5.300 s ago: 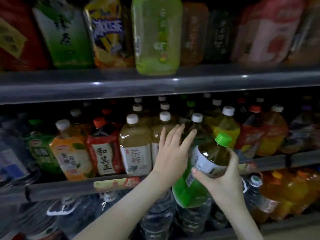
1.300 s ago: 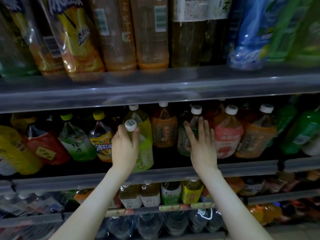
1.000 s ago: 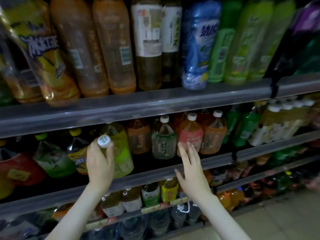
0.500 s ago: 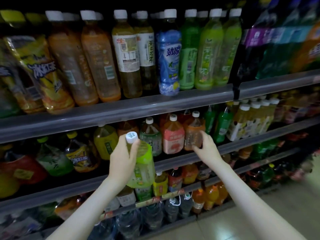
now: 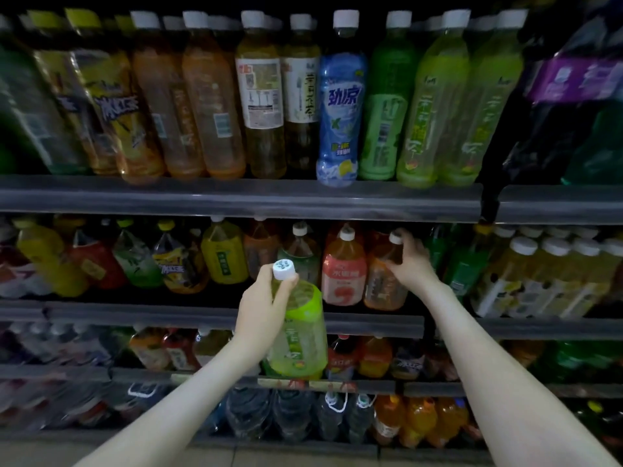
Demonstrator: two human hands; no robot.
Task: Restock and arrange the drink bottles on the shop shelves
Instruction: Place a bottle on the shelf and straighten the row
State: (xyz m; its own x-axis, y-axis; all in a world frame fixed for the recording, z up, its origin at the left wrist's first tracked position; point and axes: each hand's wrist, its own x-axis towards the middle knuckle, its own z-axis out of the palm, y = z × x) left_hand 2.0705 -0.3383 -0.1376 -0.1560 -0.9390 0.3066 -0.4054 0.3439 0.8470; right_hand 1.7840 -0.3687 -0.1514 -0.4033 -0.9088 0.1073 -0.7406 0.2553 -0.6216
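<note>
Compared with half a second before, the right hand (image 5: 411, 262) has climbed from the lower side of the orange bottle (image 5: 382, 288) to its shoulder. The left hand (image 5: 263, 301) has brought the green bottle (image 5: 301, 342) a little lower and nearer to the camera.

The left hand is closed round the neck of the green bottle, just under its white cap (image 5: 284, 269), with the thumb and fingers wrapped on both sides. This bottle hangs almost upright in the air, in front of the lower shelves and touching none of them. The right hand has its fingers curled behind the neck of the orange bottle and the thumb in front, so it grasps it. That bottle stands on the middle shelf (image 5: 202, 315), just beside a pink-label bottle (image 5: 344, 274) on its left.

I judge the task to be well in progress but not finished. The rows on the middle shelf and on the upper shelf (image 5: 236, 197) look nearly full, with most labels facing forward. The green bottle has no place yet. Its label seems similar to the tall light-green bottles (image 5: 435, 106) on the upper shelf, but I cannot tell this for sure. What is left, as I see it, is to make or find a gap, perhaps by shifting the orange bottle, and to set the green bottle down.
</note>
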